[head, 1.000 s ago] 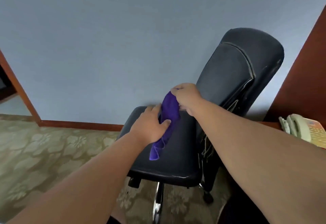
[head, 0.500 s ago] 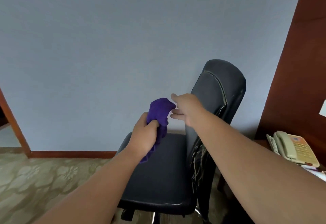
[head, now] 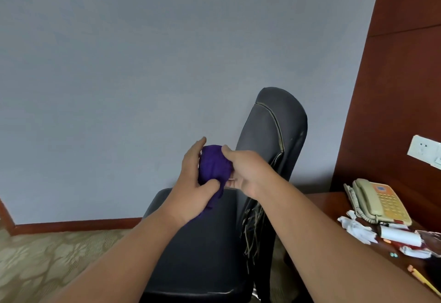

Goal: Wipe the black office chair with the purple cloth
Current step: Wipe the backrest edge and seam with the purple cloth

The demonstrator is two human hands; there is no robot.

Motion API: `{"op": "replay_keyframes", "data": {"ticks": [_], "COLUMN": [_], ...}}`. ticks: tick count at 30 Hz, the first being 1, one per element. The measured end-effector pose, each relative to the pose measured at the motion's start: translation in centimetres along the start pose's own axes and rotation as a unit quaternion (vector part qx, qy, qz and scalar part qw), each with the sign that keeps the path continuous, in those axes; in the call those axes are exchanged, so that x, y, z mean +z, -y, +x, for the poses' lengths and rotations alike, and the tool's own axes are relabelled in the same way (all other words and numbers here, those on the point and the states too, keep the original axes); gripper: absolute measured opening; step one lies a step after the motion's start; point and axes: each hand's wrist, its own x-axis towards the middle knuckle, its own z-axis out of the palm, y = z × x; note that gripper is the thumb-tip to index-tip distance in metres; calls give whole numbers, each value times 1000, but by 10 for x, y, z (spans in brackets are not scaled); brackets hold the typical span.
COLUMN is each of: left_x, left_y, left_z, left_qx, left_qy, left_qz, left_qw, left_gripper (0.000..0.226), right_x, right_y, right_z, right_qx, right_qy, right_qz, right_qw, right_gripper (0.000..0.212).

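Starting at the left, a patterned carpet [head: 47,257] is seen, bordered by a reddish skirting board [head: 78,224] under a plain blue-grey wall [head: 143,64]. Towards the middle, the left hand [head: 191,183] is raised above the seat of the black office chair [head: 202,250]. Its fingers are curled round the bunched purple cloth [head: 213,166], with the thumb pressed onto the cloth's lower front and the index finger stretched up along its left side. The cloth is held in the air as a ball between both hands (a tail of it hangs down behind the left wrist, and whether it touches the seat cannot be told). The right hand [head: 245,171] is set against the cloth's right side. Its thumb is laid over the top of the bundle and its fingers are cupped beneath it, so the cloth is gripped from both sides. Just to the right, the chair's backrest [head: 269,135] is tilted back, with worn seams and frayed strands shown at its base. Further right, a wooden desk [head: 329,197] is seen against a dark red wall panel [head: 393,88]. A beige telephone [head: 379,201] with an orange keypad is placed on it, beside crumpled white paper [head: 358,227] and an orange-and-yellow pen [head: 422,279]. A white wall socket [head: 421,149] is fixed on the panel above. The markings on the telephone are too small to be read.
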Motion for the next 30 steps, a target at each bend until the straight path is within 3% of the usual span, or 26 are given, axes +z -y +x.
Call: {"op": "replay_keyframes", "data": {"ticks": [6,10,13,15,17,21,24,27,30], "left_x": [12,24,36,39,39,46,59,71,78], "left_y": [-12,-16,-14,-11,-12,-18,-27,-38,-46], "left_z": [12,15,21,26,31,42,49,56,63], "left_qx": [-24,-98,-95,-74,-53,-7,35,69,85], "left_qy": [-18,11,-29,-64,-78,-41,9,48,64], "left_qz": [-51,-110,-44,-44,-55,2,59,111,145], "left_qw": [998,989,994,994,994,999,998,990,984], "left_gripper": [67,47,43,31,20,16,18,22,27], "right_x": [-5,-6,-8,-16,-25,-44,-60,-76,-86], "right_y": [-8,-23,-26,-16,5,59,91,104,100], "right_z": [-7,-5,-9,-16,-26,-44,-45,-37,-23], "right_qx": [13,-35,-128,-196,-238,-322,-371,-353,-325], "right_qy": [49,-7,-133,-179,-191,-226,-287,-310,-325], "right_qz": [121,159,-12,-201,-343,-374,-408,-462,-482], "right_qw": [991,987,983,943,888,840,783,752,746], "right_gripper": [46,43,46,49,35,23,24,20,19]}}
